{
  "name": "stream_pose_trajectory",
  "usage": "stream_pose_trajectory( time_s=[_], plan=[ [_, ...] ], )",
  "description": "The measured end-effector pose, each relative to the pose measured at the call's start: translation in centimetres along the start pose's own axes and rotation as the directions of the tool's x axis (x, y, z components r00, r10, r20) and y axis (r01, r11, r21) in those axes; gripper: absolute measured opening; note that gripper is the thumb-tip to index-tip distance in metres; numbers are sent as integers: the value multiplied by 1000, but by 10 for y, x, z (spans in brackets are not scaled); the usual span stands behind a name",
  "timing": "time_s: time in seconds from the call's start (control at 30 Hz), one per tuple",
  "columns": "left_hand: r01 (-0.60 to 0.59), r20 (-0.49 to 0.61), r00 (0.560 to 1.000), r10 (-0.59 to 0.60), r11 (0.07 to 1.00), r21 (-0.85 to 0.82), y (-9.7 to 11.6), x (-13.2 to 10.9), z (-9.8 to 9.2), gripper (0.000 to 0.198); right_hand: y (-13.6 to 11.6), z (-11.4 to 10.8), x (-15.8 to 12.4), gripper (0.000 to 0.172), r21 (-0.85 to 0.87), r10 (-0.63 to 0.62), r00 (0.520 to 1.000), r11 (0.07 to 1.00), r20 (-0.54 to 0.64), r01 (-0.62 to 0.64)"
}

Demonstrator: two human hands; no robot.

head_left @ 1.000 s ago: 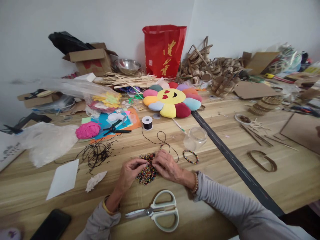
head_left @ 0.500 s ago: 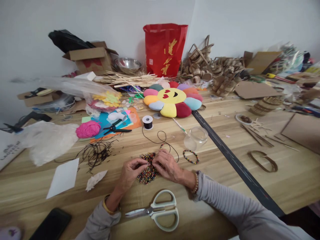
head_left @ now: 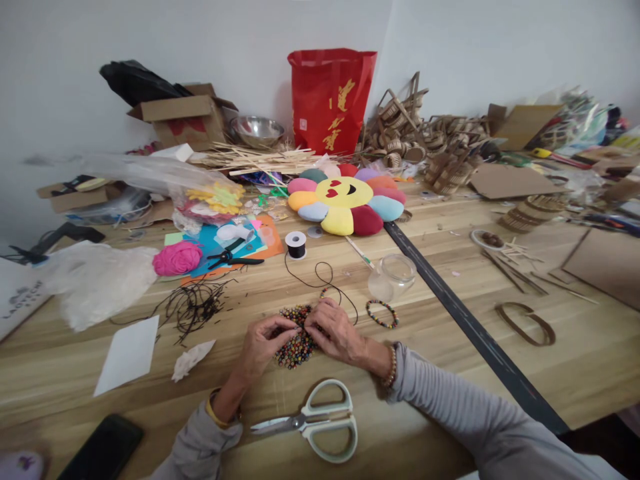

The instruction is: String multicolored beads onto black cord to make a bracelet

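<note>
Over a pile of small multicoloured beads (head_left: 293,352), my left hand (head_left: 263,343) pinches thumb and forefinger together; whatever lies between the tips is too small to make out. My right hand (head_left: 336,331) is closed at the pile's right side, its fingertips close to the left ones. Black cord (head_left: 345,293) loops from a spool (head_left: 295,245) to behind my right hand, where a few strung beads show; the fingers hide its end. A finished-looking beaded bracelet (head_left: 382,314) lies right of that hand. White-handled scissors (head_left: 320,421) rest in front, blades pointing left.
A glass jar (head_left: 392,277) stands beyond the bracelet. Black cord scraps (head_left: 197,307), white paper (head_left: 127,355), crumpled tissue (head_left: 193,360) and a phone (head_left: 103,448) lie left. A flower cushion (head_left: 346,200), red bag (head_left: 331,100) and small baskets (head_left: 400,127) sit farther back.
</note>
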State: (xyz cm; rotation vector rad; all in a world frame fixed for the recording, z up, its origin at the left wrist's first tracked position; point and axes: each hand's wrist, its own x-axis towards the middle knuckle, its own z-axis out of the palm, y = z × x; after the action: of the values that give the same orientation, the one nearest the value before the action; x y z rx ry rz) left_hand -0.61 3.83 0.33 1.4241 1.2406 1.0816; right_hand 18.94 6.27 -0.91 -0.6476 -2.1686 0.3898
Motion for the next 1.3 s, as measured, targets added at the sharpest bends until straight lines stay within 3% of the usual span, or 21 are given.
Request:
stream_pose_trajectory(
  time_s=[0.37, 0.67, 1.03, 1.3],
  plan=[
    [-33, 30, 999, 32, 999, 35, -1, -1, 0, 13, -2, -2, 2, 13, -4, -32, 999, 999, 11, 32],
    [-165, 64, 985, 163, 986, 31, -1, 1, 0, 12, -1, -1, 1, 11, 21, -76, 996, 997, 43, 75],
    [-44, 61, 997, 46, 998, -44, -4, -2, 0, 11, -4, -3, 1, 6, 51, -92, 996, 995, 16, 91],
    [-120, 110, 987, 116, 993, 23, 1, -1, -1, 14, -7, -4, 1, 6, 70, -94, 995, 993, 11, 93]
  ],
)
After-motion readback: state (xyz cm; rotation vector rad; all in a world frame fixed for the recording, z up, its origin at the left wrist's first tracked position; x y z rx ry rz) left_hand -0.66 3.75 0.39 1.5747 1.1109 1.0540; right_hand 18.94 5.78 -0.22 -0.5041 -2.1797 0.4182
